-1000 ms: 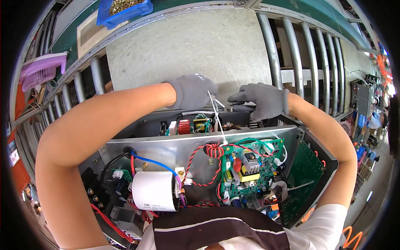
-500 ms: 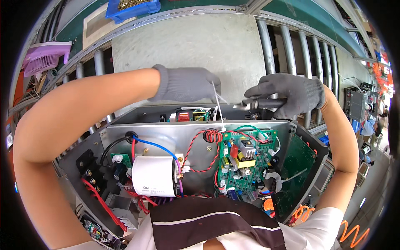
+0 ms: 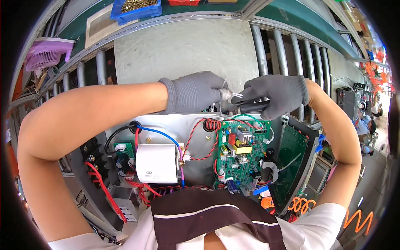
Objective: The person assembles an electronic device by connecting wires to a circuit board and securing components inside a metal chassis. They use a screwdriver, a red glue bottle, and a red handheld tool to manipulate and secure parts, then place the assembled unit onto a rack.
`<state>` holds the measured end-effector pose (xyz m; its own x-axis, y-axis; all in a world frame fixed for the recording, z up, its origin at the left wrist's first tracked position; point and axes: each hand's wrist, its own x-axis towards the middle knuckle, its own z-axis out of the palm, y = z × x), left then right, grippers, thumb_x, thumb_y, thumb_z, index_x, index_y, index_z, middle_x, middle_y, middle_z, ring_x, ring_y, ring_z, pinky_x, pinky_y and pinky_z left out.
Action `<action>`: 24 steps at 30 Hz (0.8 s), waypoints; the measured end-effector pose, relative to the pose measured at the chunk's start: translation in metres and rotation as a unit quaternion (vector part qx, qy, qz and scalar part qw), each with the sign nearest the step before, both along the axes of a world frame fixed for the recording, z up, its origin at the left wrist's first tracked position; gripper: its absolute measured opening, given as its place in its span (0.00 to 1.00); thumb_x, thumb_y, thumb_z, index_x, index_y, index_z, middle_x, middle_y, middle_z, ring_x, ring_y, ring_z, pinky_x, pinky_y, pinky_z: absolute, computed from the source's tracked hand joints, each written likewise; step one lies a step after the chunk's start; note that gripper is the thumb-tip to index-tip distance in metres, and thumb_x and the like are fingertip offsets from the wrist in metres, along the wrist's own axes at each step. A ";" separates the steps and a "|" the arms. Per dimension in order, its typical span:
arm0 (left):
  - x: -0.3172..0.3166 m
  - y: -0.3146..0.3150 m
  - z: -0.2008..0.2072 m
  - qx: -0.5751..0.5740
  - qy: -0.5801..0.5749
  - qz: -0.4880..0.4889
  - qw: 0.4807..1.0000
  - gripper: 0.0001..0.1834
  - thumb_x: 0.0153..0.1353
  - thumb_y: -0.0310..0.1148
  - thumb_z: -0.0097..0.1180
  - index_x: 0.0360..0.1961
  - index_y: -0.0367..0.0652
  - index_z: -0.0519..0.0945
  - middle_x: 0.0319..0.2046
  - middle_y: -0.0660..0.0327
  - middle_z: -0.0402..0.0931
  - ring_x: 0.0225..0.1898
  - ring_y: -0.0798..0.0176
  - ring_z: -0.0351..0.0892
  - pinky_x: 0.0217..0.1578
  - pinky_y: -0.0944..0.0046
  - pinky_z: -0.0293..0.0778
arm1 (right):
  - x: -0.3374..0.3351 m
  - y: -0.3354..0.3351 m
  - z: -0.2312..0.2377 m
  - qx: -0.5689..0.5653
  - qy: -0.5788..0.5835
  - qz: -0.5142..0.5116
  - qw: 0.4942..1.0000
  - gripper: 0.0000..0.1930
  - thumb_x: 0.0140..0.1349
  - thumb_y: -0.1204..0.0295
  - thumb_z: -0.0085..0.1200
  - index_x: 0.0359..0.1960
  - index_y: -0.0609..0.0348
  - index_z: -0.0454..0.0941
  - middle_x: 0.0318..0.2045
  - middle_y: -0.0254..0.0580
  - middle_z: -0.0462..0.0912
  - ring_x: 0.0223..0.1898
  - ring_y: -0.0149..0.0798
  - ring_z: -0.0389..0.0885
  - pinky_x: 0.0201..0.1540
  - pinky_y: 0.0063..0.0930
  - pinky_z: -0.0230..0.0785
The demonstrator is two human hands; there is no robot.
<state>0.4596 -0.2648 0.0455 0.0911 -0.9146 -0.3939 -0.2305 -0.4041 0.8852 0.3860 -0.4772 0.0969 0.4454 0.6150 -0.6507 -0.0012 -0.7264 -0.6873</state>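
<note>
- The left hand (image 3: 195,92) wears a grey knitted glove; its fingers (image 3: 217,95) are curled shut, pinching a thin white cable tie (image 3: 225,85) at the far edge of the open metal case (image 3: 196,125).
- The right hand (image 3: 275,95), in the same kind of glove, has its fingers (image 3: 254,89) wrapped tight round a dark slim hand tool (image 3: 246,109), whose tip meets the tie just beside the left fingertips. What kind of tool it is I cannot tell; the glove covers most of it.
- The 2 hands nearly touch above the case's rear rim, and the spot they work on is hidden behind them.
- Inside the case, near the right hand, a flat green circuit board (image 3: 241,152) carries small blocky parts, one of them yellow, and a copper-wound ring sits just left of it.
- A twisted red-and-black wire pair (image 3: 196,143) runs from that ring toward a white box-shaped part (image 3: 157,163), smooth-sided, with a blue wire (image 3: 160,133) arching over it.
- A second green board (image 3: 291,162) stands tilted on the hinged right side panel.
- Red wires (image 3: 100,183) trail at the lower left.
- The case rests on a grey slab (image 3: 183,50) laid over metal rollers (image 3: 291,54).
- A blue bin (image 3: 135,9) is cut off at the top edge; a purple basket (image 3: 46,54) lies far left.
- The dark apron (image 3: 208,216) hides the case's near edge.
</note>
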 end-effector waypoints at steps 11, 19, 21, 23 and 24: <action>0.010 -0.008 0.050 -0.035 -0.007 0.115 0.993 0.15 0.65 0.42 0.44 0.33 0.43 0.76 0.26 0.67 0.70 0.27 0.74 0.65 0.30 0.72 0.65 | -0.075 0.013 0.087 -0.261 -0.477 -0.171 0.822 0.27 0.48 0.73 0.53 0.55 0.52 0.70 0.37 0.43 0.76 0.40 0.43 0.76 0.45 0.36 0.68; -0.050 0.045 0.118 0.014 -0.009 0.144 0.989 0.14 0.67 0.42 0.43 0.35 0.45 0.75 0.18 0.74 0.59 0.17 0.78 0.53 0.18 0.76 0.53 | -0.250 0.064 0.167 0.201 -0.276 -0.627 0.700 0.42 0.49 0.55 0.50 0.61 0.75 0.55 0.38 0.43 0.73 0.31 0.28 0.68 0.33 0.18 0.60; -0.081 0.054 0.124 -0.006 -0.066 0.118 0.991 0.13 0.64 0.42 0.47 0.37 0.44 0.75 0.19 0.76 0.56 0.18 0.80 0.51 0.17 0.76 0.48 | -0.298 0.087 0.158 0.328 -0.246 -0.630 0.659 0.37 0.51 0.61 0.50 0.58 0.76 0.59 0.39 0.45 0.75 0.37 0.31 0.75 0.39 0.19 0.67; -0.113 0.063 0.142 -0.018 -0.114 0.081 0.990 0.13 0.62 0.42 0.49 0.38 0.43 0.76 0.20 0.75 0.60 0.19 0.80 0.53 0.19 0.76 0.51 | -0.330 0.118 0.141 0.301 -0.259 -0.687 0.609 0.43 0.42 0.53 0.55 0.57 0.72 0.61 0.30 0.39 0.72 0.28 0.28 0.71 0.31 0.16 0.63; -0.115 0.071 0.125 -0.074 -0.067 0.035 0.994 0.15 0.60 0.41 0.53 0.40 0.41 0.76 0.22 0.74 0.65 0.24 0.81 0.58 0.24 0.76 0.55 | -0.345 0.130 0.130 0.318 -0.219 -0.698 0.603 0.44 0.39 0.53 0.56 0.57 0.71 0.62 0.29 0.37 0.71 0.27 0.28 0.69 0.30 0.16 0.61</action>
<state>0.3450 -0.1938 0.1706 0.1981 -0.9513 -0.2362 -0.3259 -0.2912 0.8994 0.0406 -0.3468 0.2269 0.8620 -0.4941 -0.1133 -0.0242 0.1833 -0.9828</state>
